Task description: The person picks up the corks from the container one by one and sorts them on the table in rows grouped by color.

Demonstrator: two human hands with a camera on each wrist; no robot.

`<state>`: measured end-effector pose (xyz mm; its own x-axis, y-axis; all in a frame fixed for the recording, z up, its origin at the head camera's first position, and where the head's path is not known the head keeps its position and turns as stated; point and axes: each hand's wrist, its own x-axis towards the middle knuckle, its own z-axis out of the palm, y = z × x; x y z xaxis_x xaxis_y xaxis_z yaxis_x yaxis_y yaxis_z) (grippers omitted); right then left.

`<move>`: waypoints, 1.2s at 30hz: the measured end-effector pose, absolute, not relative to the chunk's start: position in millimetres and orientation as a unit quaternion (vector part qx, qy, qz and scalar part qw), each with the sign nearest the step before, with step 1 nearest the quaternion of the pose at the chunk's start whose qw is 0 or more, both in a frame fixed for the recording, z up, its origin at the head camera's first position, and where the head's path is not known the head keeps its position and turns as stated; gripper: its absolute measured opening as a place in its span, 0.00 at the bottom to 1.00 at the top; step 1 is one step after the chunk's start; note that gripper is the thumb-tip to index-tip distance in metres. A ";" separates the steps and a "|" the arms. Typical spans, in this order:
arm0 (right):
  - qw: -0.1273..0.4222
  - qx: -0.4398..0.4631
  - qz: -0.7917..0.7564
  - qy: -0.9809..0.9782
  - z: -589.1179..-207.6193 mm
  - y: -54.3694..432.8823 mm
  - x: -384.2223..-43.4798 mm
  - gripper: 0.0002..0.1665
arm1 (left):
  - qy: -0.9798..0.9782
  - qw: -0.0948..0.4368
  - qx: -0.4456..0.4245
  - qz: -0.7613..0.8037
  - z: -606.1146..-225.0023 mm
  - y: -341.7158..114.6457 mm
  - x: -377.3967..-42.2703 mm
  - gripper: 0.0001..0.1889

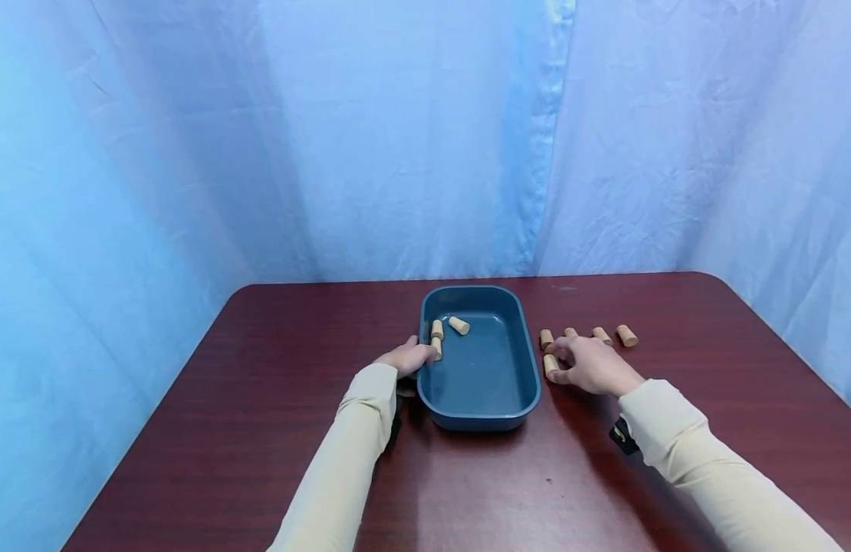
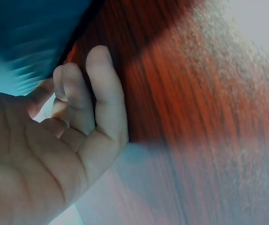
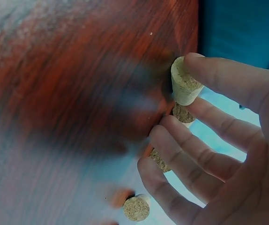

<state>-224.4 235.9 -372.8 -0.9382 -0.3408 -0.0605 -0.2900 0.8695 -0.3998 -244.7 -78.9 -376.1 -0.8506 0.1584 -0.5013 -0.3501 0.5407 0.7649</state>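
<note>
A blue rectangular tray (image 1: 481,420) stands on the table. My left hand (image 1: 406,357) grips its left wall, thumb at the rim and the other fingers (image 2: 105,89) curled low along the outside. Right of the tray, my right hand (image 1: 591,365) has a tapered cork stopper (image 3: 186,86) between thumb and index finger. This stopper is close to the tabletop, beside the tray's right wall. The other fingers of the right hand are bent and spread over the table. Inside the tray, two cork stoppers (image 1: 436,330) line its left side and another cork stopper (image 1: 459,325) lies tilted nearby.
Several more cork stoppers stand in a row behind the right hand, from one cork stopper (image 1: 547,339) near the tray to the farthest cork stopper (image 1: 627,336) on the right. The dark red wooden table (image 1: 294,368) ends at pale blue curtains (image 1: 412,153).
</note>
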 end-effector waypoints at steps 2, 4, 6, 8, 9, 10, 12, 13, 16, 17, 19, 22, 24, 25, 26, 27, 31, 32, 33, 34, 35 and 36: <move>0.062 -0.167 -0.197 0.964 -373.6 237.0 -224.7 0.24 | 0.838 0.264 -0.058 0.474 -376.2 -77.8 -244.7 0.32; 0.062 -0.169 -0.198 0.964 -373.8 237.8 -225.1 0.24 | 0.840 0.259 -0.060 0.473 -375.3 -77.1 -244.0 0.33; 0.064 -0.171 -0.200 0.963 -373.6 238.7 -225.6 0.25 | 0.841 0.256 -0.063 0.472 -374.2 -76.5 -242.9 0.34; 0.066 -0.172 -0.203 0.962 -373.0 238.8 -225.8 0.25 | 0.842 0.253 -0.064 0.473 -373.1 -76.6 -242.3 0.33; 0.066 -0.173 -0.205 0.961 -372.8 239.1 -225.9 0.26 | 0.842 0.251 -0.066 0.473 -372.6 -76.8 -241.8 0.33; 0.067 -0.175 -0.208 0.960 -372.6 239.4 -225.9 0.26 | 0.843 0.248 -0.066 0.474 -372.3 -76.9 -241.4 0.32; 0.070 -0.177 -0.213 0.958 -372.3 239.5 -225.7 0.26 | 0.844 0.241 -0.066 0.475 -372.3 -76.9 -240.9 0.31; 0.071 -0.177 -0.215 0.958 -372.1 239.6 -225.5 0.26 | 0.844 0.236 -0.066 0.476 -372.4 -76.9 -240.6 0.30; 0.070 -0.179 -0.217 0.957 -371.7 240.3 -225.2 0.27 | 0.849 0.216 -0.062 0.479 -373.5 -76.5 -239.7 0.29; 0.068 -0.178 -0.216 0.958 -370.9 240.4 -225.1 0.27 | 0.851 0.210 -0.060 0.478 -374.1 -76.3 -239.5 0.29; 0.059 -0.177 -0.212 0.959 -368.5 240.6 -224.9 0.27 | 0.855 0.198 -0.057 0.476 -375.3 -75.8 -239.4 0.30; 0.039 -0.180 -0.217 0.959 -360.9 238.9 -224.7 0.26 | 0.860 0.188 -0.053 0.472 -377.4 -74.9 -239.7 0.32; 0.024 -0.184 -0.226 0.956 -353.5 236.6 -224.6 0.25 | 0.859 0.188 -0.053 0.473 -378.6 -74.4 -240.1 0.33; 0.017 -0.185 -0.234 0.954 -349.3 234.7 -224.6 0.24 | 0.858 0.191 -0.054 0.473 -379.2 -74.3 -240.1 0.34; 0.010 -0.186 -0.241 0.953 -345.2 232.9 -224.4 0.24 | 0.857 0.193 -0.054 0.475 -379.7 -74.3 -240.1 0.34; 0.003 -0.187 -0.247 0.951 -340.8 230.6 -224.4 0.23 | 0.855 0.197 -0.053 0.477 -380.1 -74.5 -240.2 0.35; -0.015 -0.197 -0.265 0.944 -326.3 219.8 -222.8 0.22 | 0.848 0.209 -0.049 0.485 -379.8 -75.2 -239.8 0.34; -0.018 -0.203 -0.269 0.941 -323.4 216.1 -222.1 0.22 | 0.847 0.211 -0.048 0.486 -379.7 -75.4 -239.6 0.34; -0.020 -0.209 -0.273 0.939 -320.9 212.2 -221.5 0.21 | 0.846 0.213 -0.048 0.486 -379.5 -75.5 -239.2 0.34; -0.021 -0.214 -0.276 0.937 -318.5 208.0 -220.4 0.21 | 0.845 0.216 -0.048 0.486 -379.4 -75.5 -238.7 0.34; -0.022 -0.219 -0.278 0.935 -316.4 203.7 -219.2 0.21 | 0.845 0.219 -0.049 0.486 -379.5 -75.3 -238.3 0.35; -0.023 -0.223 -0.279 0.934 -314.2 199.3 -218.0 0.21 | 0.844 0.222 -0.049 0.485 -379.7 -75.2 -237.7 0.35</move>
<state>-218.0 199.3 -314.2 -0.8991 -0.4041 0.1684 -0.4302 0.7445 -0.5105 -237.7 -75.2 -379.7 -0.8964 0.1322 -0.4231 -0.2991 0.5241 0.7974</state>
